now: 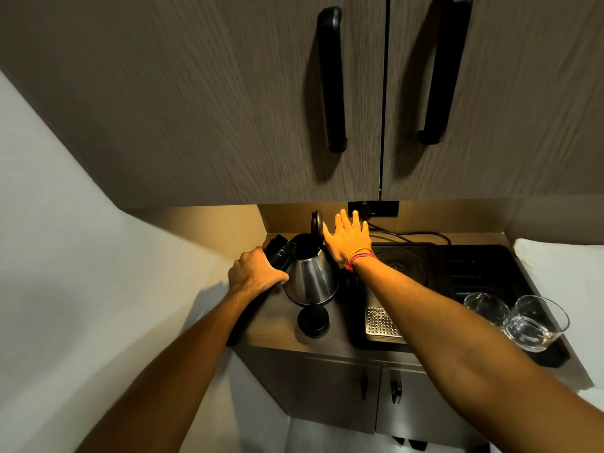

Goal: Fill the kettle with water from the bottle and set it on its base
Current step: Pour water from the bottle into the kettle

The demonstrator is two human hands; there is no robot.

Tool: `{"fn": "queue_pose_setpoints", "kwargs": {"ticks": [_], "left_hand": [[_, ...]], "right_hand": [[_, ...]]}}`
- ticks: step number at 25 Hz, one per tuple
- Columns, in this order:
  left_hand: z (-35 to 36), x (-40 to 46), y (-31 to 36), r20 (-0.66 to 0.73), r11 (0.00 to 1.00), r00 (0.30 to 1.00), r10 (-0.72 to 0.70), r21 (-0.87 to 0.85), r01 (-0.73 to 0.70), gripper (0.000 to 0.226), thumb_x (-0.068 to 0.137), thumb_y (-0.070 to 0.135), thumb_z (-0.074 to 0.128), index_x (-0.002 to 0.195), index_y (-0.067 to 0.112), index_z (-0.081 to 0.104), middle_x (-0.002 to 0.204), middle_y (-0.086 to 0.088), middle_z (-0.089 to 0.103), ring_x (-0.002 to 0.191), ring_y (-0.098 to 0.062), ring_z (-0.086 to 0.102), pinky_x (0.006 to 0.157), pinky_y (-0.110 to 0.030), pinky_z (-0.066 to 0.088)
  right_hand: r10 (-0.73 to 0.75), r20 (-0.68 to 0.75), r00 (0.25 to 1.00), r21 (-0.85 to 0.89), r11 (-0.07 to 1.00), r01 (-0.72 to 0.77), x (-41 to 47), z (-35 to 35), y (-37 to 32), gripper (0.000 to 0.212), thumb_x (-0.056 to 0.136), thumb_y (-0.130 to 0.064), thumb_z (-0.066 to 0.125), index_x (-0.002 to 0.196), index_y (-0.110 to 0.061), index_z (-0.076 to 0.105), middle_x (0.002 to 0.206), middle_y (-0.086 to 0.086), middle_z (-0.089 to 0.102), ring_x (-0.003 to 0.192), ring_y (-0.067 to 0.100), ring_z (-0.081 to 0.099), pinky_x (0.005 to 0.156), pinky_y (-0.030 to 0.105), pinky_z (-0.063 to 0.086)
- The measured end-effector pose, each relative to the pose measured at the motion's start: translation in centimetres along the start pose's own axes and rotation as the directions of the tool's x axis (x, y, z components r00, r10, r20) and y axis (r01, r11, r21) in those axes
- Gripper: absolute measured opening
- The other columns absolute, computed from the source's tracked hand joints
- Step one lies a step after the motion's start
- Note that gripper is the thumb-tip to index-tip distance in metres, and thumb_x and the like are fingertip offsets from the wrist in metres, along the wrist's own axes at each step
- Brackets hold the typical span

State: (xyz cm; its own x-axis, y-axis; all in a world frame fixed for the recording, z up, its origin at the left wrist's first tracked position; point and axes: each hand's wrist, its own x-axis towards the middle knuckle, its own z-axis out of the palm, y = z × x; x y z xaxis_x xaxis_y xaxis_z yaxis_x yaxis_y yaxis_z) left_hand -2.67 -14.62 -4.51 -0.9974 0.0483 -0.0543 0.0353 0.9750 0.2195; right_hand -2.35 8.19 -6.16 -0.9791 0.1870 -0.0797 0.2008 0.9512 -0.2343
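Observation:
A steel kettle [312,279] stands on the wooden counter [277,325], its black lid [316,223] hinged up. My left hand [255,273] grips a black bottle [277,253] that is tilted with its mouth over the kettle's opening. My right hand [348,237] has its fingers spread flat against the raised lid, holding nothing. The bottle's black cap [313,321] lies on the counter in front of the kettle. The round kettle base [397,268] sits on the black tray to the right, its cord [411,237] running to the wall socket.
A black tray [490,263] fills the right of the counter, with a metal drip grate [380,322] and two glass tumblers [536,322] near its front. A white cloth [562,259] lies at far right. Cupboard doors with black handles [331,80] hang low overhead.

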Motion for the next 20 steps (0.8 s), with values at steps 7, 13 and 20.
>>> {"fn": "queue_pose_setpoints", "kwargs": {"ticks": [7,13,20], "left_hand": [[-0.6,0.1,0.2,0.012,0.998,1.000,-0.001,0.055,0.001,0.075,0.051,0.059,0.077,0.112,0.020,0.058,0.098,-0.003,0.064,0.090,-0.026,0.062,0.073,-0.035,0.053],[-1.1,0.3,0.3,0.004,0.993,1.000,0.013,0.114,-0.014,0.073,0.051,0.060,0.076,0.110,0.021,0.058,0.091,-0.001,0.059,0.083,-0.023,0.058,0.067,-0.032,0.047],[-1.6,0.4,0.6,0.016,0.989,0.999,0.030,0.142,-0.032,0.071,0.051,0.056,0.076,0.110,0.021,0.058,0.092,-0.002,0.061,0.083,-0.024,0.062,0.067,-0.032,0.050]], "right_hand": [[0.037,-0.039,0.999,0.099,0.995,-0.033,-0.2,-0.3,-0.2,0.076,0.099,-0.056,0.014,0.160,-0.010,0.012,0.169,0.010,0.003,0.157,0.032,-0.002,0.127,0.052,0.006],[0.036,-0.032,0.999,0.096,0.995,-0.032,0.2,0.1,0.0,0.077,0.099,-0.056,0.014,0.160,-0.008,0.011,0.169,0.010,0.004,0.157,0.032,-0.002,0.127,0.053,0.007],[-0.008,-0.002,1.000,0.007,1.000,0.008,0.2,0.1,0.1,0.071,0.100,-0.048,0.020,0.160,-0.010,0.012,0.169,0.014,0.004,0.156,0.037,-0.001,0.126,0.055,0.010]]}}
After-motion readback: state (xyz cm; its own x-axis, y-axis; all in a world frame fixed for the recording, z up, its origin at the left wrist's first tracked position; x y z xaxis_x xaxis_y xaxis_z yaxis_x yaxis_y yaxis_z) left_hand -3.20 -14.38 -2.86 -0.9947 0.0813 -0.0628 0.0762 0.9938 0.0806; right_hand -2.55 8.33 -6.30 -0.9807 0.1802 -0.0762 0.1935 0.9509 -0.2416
